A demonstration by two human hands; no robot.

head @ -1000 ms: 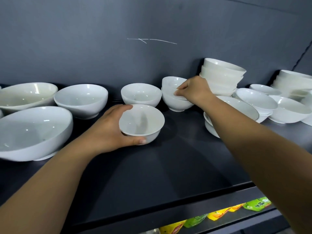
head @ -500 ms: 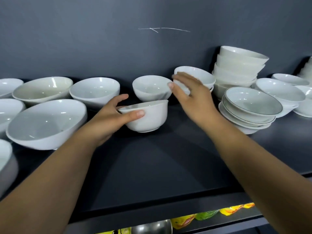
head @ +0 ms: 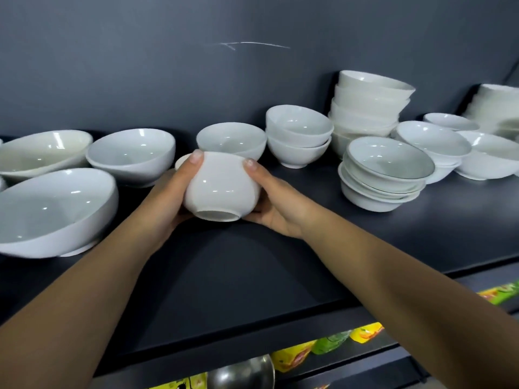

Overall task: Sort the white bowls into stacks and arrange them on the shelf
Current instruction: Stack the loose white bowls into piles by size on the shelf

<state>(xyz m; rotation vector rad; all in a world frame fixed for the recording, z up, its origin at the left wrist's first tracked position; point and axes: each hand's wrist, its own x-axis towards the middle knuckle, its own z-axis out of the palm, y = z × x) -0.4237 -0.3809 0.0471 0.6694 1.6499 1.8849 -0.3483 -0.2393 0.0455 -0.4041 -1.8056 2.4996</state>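
A small white bowl (head: 222, 186) is held between both hands above the dark shelf (head: 280, 262), tipped so its foot ring faces me. My left hand (head: 168, 197) grips its left side and my right hand (head: 276, 203) grips its right side. Just behind it stands a single small bowl (head: 231, 138). To the right of that one is a stack of two small bowls (head: 299, 136).
Large white bowls (head: 56, 209) fill the left of the shelf. A tall bowl stack (head: 368, 105), a stack of rimmed shallow bowls (head: 384, 175) and more bowls (head: 477, 153) stand at the right. Below the shelf edge are coloured packets (head: 297, 357) and a steel bowl (head: 241, 374).
My right hand left the two-bowl stack and came to the small bowl. Both hands now hold it, lifted and tipped with its base toward me.
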